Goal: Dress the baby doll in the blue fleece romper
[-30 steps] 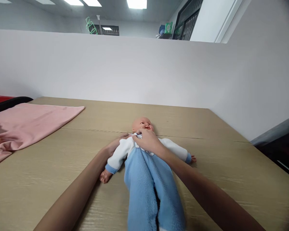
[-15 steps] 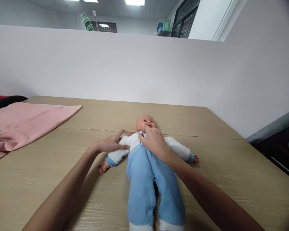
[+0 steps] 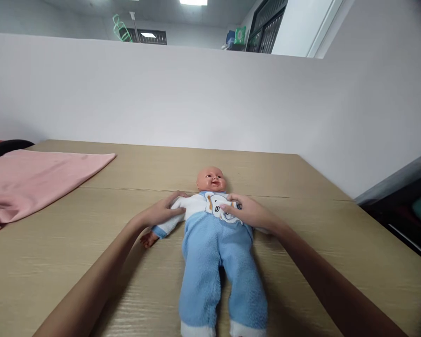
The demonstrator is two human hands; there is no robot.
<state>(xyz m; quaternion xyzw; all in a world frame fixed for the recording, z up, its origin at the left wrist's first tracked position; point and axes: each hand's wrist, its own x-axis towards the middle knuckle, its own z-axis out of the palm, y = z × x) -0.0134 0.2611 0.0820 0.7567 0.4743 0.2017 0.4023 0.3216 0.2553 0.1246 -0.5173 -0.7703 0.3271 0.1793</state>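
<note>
A baby doll (image 3: 214,234) lies on its back on the wooden table (image 3: 136,168), head away from me. Its outfit has white sleeves, blue trousers and an animal-face patch (image 3: 220,206) on the chest. My left hand (image 3: 161,210) rests at the doll's shoulder on the left, thumb and fingers apart along the white sleeve. On the other side, my right hand (image 3: 250,211) lies over the edge of the chest, its thumb on the patch and its fingers spread near the shoulder. It hides most of that sleeve.
A pink cloth (image 3: 52,173) is spread at the table's left side, with a black rounded edge (image 3: 10,147) behind it. A white wall (image 3: 182,98) rises behind the table. At the right stands a dark object (image 3: 403,210) beside the table.
My right hand has moved from the doll's collar, below its chin, down and right to the side of the chest. The patch now shows. My left hand stays at the shoulder.
</note>
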